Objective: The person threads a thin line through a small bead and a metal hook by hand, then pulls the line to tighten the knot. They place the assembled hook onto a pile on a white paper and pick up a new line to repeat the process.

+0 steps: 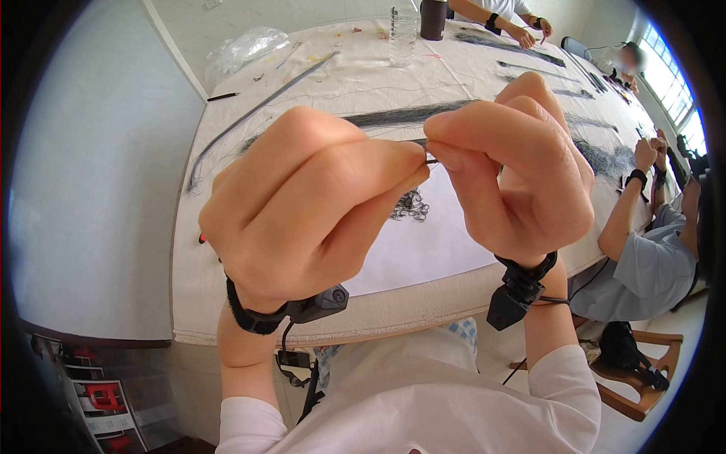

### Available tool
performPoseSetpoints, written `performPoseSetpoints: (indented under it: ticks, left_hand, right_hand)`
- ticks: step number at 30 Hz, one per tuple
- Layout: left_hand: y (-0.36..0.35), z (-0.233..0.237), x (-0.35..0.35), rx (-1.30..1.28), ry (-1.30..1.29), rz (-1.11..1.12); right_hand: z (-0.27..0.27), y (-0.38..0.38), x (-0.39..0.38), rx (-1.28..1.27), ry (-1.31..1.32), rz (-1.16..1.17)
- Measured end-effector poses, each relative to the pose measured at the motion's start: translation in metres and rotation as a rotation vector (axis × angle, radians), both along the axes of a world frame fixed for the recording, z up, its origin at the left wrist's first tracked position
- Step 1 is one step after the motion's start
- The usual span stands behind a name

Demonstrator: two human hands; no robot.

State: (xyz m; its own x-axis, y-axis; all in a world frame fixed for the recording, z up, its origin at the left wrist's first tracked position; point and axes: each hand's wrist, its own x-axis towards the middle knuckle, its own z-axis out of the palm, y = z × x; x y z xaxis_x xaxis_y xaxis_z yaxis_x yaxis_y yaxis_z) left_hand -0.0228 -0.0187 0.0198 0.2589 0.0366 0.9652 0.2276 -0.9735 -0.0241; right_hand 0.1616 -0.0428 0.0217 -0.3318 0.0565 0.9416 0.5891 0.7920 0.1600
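My left hand (302,197) and my right hand (522,166) are raised over the near part of the table, fingertips almost meeting. Both are pinched on a small dark strand (431,160) that shows in the narrow gap between them; its ends are hidden by the fingers. Below the fingertips, a pile of small dark loops (411,206) lies on a white sheet of paper (454,246). Behind my hands a long bundle of dark fibres (408,116) lies across the cloth. Each wrist wears a black strap with a small device.
The cloth-covered table (333,91) also bears a clear bottle (403,36), a dark cup (433,19), a plastic bag (246,53), a black pen (223,96) and more fibre bundles. A co-worker's hands (525,34) are at the far side; another person (643,234) sits at the right.
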Motion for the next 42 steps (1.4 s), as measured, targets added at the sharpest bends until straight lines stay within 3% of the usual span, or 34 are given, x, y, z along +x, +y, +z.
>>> performPoseSetpoints:
  ticks: [7, 9, 14, 18, 21, 23, 27, 29, 31, 42]
  left_hand:
    - [0.005, 0.0, -0.004, -0.075, -0.001, -0.067]
    - [0.009, 0.0, -0.005, -0.077, -0.004, -0.066]
    - [0.012, -0.001, -0.006, -0.066, 0.035, -0.045]
    - [0.014, 0.0, -0.005, -0.022, 0.07, 0.003]
    - [0.012, -0.002, -0.002, -0.018, 0.084, 0.071]
    - [0.013, -0.006, -0.001, -0.015, 0.079, 0.056]
    - [0.015, -0.005, -0.002, 0.009, 0.046, 0.041]
    - [0.014, -0.003, -0.004, 0.02, 0.019, 0.038]
    - [0.016, -0.002, -0.008, 0.023, 0.01, 0.039]
    - [0.017, 0.005, -0.019, 0.014, 0.022, 0.057]
  right_hand:
    - [0.011, -0.006, 0.013, -0.168, -0.003, 0.134]
    - [0.008, -0.01, 0.015, -0.468, 0.227, 0.211]
    - [0.011, -0.006, 0.007, -0.816, 0.205, 0.308]
    - [0.005, -0.001, 0.005, -0.819, 0.163, 0.337]
    - [0.003, -0.001, -0.001, -0.616, 0.128, 0.224]
    - [0.006, -0.01, -0.009, -0.466, 0.118, -0.006]
    - [0.005, -0.009, -0.009, -0.311, 0.071, -0.113]
    - [0.005, -0.004, -0.001, -0.261, 0.173, -0.165]
    - [0.011, 0.005, 0.019, -0.06, 0.121, -0.318]
    - [0.003, 0.052, 0.183, 0.053, 0.486, -0.785]
